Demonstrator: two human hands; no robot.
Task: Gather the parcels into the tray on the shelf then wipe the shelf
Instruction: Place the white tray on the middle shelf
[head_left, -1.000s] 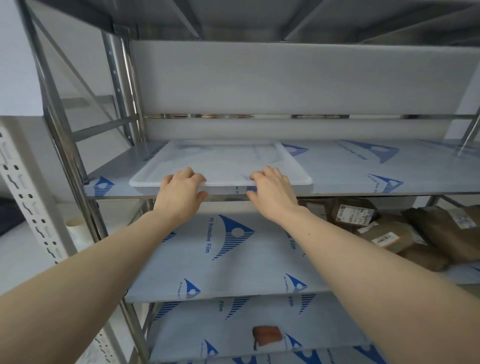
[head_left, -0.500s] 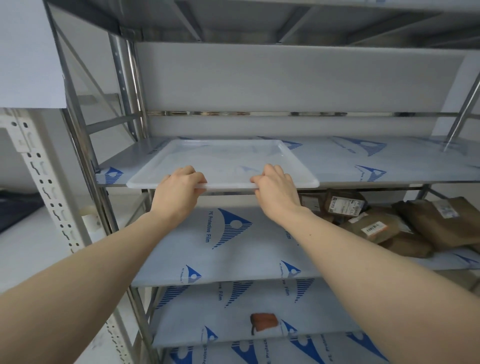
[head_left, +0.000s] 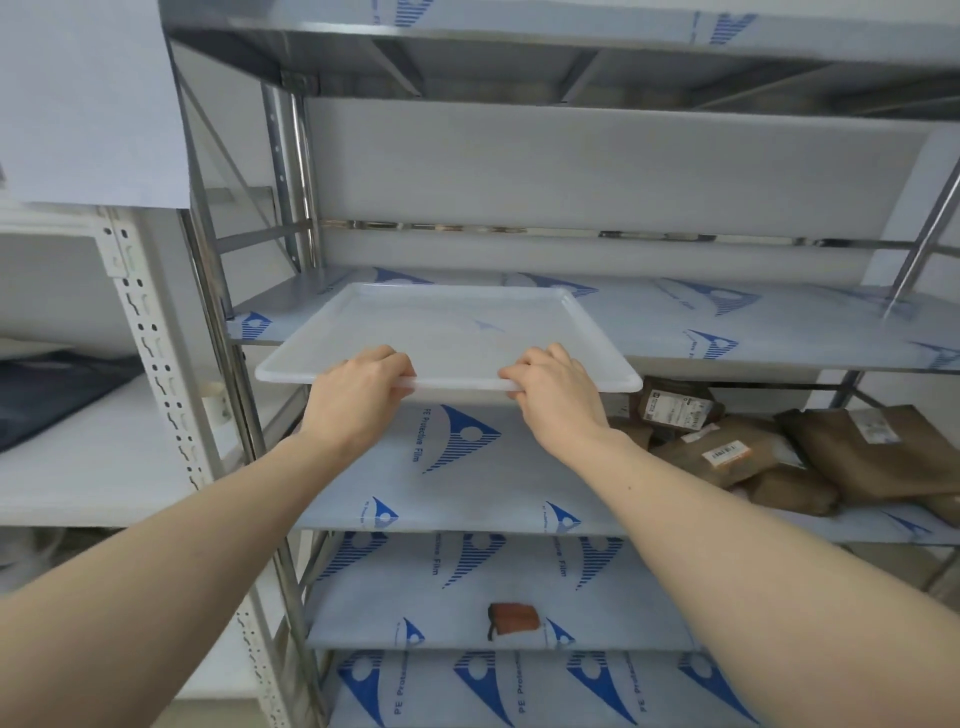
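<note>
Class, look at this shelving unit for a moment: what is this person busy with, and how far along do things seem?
A person grips the near rim of an empty white tray with both the left hand and the right hand. Its front edge juts out past the upper shelf. The brown parcels lie piled on the shelf below, to the right, so none has been gathered yet. An orange-brown item lies on a lower shelf.

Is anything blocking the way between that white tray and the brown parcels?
Yes. The tray, gripped by the left hand and right hand, sits on the upper shelf, which lies between it and the parcels on the level below.
</note>
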